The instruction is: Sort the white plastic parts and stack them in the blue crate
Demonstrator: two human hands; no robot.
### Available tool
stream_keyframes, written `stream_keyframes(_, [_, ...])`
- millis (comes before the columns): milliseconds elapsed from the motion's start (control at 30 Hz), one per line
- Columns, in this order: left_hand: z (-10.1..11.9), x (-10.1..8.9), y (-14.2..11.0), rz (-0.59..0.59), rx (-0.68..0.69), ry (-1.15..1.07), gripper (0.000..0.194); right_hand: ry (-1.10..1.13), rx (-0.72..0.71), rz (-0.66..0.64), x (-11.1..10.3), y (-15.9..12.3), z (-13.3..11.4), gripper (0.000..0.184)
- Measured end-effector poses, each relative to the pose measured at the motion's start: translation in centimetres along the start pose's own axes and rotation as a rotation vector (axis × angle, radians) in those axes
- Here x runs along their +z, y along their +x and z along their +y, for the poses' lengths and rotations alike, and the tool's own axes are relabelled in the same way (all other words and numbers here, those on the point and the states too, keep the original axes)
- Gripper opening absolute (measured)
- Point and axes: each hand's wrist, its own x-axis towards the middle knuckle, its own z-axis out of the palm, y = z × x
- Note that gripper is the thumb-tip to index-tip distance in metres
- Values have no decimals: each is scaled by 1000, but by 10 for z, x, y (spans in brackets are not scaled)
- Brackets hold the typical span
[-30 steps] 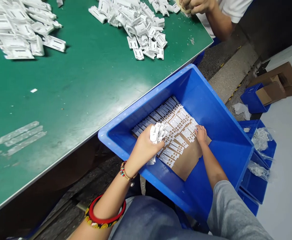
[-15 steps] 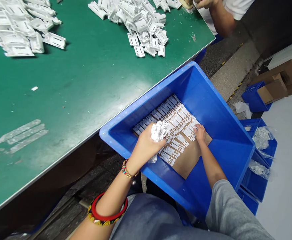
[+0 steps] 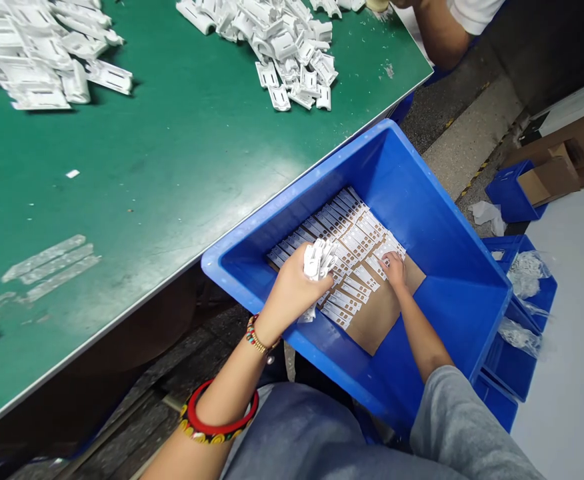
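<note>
A blue plastic bin (image 3: pixel 422 220) sits beside the green table, partly over my lap. On its floor lies brown cardboard (image 3: pixel 372 320) covered with rows of flat white plastic parts (image 3: pixel 347 233). My left hand (image 3: pixel 292 290) is inside the bin, closed around a bunch of the white parts (image 3: pixel 318 259). My right hand (image 3: pixel 392 270) rests fingers-down on the laid rows near their right end, its fingertips pressed on a part.
The green table (image 3: pixel 172 167) carries a pile of white parts (image 3: pixel 277 40) at the top middle and another pile (image 3: pixel 37 53) at the top left. Another person's arm (image 3: pixel 437 33) is at the table's far corner. More blue bins (image 3: pixel 517 367) and cardboard boxes (image 3: pixel 557 160) stand on the floor.
My right hand has slid slightly left and up along the rows. My left hand keeps its bunch and has barely moved. The view has shifted a little.
</note>
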Motion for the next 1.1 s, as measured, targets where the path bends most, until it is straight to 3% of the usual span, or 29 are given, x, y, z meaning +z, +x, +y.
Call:
stream_keyframes(133, [0, 0, 0, 7, 3, 0, 20, 27, -76, -39, 5, -10, -13, 9])
stream_keyframes(367, [3, 0, -1, -1, 2, -5, 19, 41, -58, -6, 6, -21, -22, 12])
stream_keyframes(600, [2, 1, 0, 6, 14, -9, 20, 78, -163, -75, 11, -49, -50, 11])
stream_keyframes(1100, [6, 0, -1, 13, 8, 0, 19, 87, -19, 45, 29, -62, -67, 19])
